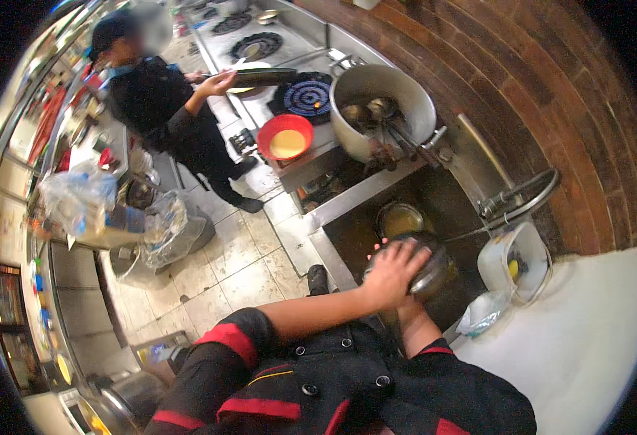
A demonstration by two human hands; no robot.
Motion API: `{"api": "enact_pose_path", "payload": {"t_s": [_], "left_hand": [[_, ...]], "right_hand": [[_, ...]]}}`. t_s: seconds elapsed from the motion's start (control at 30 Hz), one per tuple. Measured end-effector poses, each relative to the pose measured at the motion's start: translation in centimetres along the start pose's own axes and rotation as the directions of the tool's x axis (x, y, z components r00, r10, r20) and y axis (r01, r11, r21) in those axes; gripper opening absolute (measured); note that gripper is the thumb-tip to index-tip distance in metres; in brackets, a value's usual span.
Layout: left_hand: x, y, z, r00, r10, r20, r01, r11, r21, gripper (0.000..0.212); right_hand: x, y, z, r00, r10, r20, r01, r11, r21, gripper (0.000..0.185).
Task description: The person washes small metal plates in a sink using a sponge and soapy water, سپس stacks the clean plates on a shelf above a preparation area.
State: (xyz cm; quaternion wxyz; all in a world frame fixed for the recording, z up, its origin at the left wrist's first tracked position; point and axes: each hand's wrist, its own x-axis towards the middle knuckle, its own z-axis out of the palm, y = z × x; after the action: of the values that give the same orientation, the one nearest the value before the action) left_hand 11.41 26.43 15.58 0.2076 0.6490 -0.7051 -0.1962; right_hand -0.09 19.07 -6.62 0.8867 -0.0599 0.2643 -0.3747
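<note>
Over the sink basin (345,239), a dark, rounded metal vessel (435,272) is between my two hands; its exact kind is unclear. My left hand (397,266) lies across its top with the fingers spread; whatever is under the palm is hidden. Mostly covered by the left hand, my right hand (404,303) holds the vessel from below, and fingertips show at its far left edge. Just beyond sits a round metal pan (400,218) with cloudy liquid in it. A thin pale streak, apparently water, runs from the faucet (495,209) toward the vessel.
A large aluminium pot (381,81) holding ladles stands beyond the sink. Near it are a red bowl (285,137) of yellow liquid and a lit burner (307,95). A co-worker (155,103) holds a frying pan (267,78). At right stands a white plastic container (514,263).
</note>
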Motion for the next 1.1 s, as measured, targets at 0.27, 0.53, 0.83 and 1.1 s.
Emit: {"api": "enact_pose_path", "payload": {"t_s": [0.27,0.53,0.83,1.1], "left_hand": [[-1.4,4.4,4.5,0.961,0.276,0.032,-0.276,0.937,0.212,0.107],[1.2,8.7,0.3,0.929,0.313,-0.199,-0.278,0.943,0.183,0.097],[-4.3,1.0,-0.1,0.981,-0.113,-0.155,0.108,0.993,-0.045,0.093],[-5.5,-1.5,-6.7,0.824,-0.486,-0.292,0.320,0.824,-0.468,0.082]], "right_hand": [[-5.9,-4.7,-1.0,1.000,-0.020,0.013,0.018,0.997,0.080,0.064],[-4.6,-9.1,1.8,0.993,-0.017,0.116,0.009,0.998,0.070,0.061],[-1.9,-2.3,4.2,0.964,0.157,0.215,-0.189,0.973,0.137,0.059],[-5.9,-8.5,13.8,0.908,0.331,0.257,-0.125,0.799,-0.588,0.064]]}}
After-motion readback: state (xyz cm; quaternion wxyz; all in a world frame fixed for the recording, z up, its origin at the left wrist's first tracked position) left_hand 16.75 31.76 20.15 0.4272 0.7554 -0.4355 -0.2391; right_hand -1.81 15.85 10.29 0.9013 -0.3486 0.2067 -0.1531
